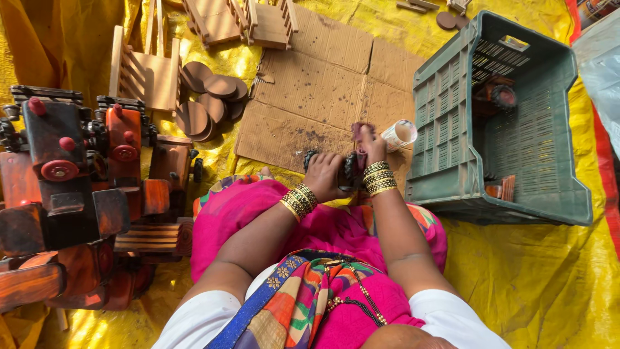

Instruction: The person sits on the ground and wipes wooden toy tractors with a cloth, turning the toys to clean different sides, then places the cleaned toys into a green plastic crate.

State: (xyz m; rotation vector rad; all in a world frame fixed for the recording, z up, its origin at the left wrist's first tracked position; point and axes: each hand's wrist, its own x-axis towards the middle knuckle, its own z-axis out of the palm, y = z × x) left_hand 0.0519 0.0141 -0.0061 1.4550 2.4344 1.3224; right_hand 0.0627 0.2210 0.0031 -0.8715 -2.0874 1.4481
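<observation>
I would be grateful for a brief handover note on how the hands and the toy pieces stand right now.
Left hand: grip on a small dark wheeled toy over the lap.
Right hand: fingers on the toy's top, beside a small open pot lying on the cardboard.
Done: reddish-brown finished toys stacked at left.
Left: bare wooden discs and frames on the yellow sheet; the green crate holds a few parts.
</observation>
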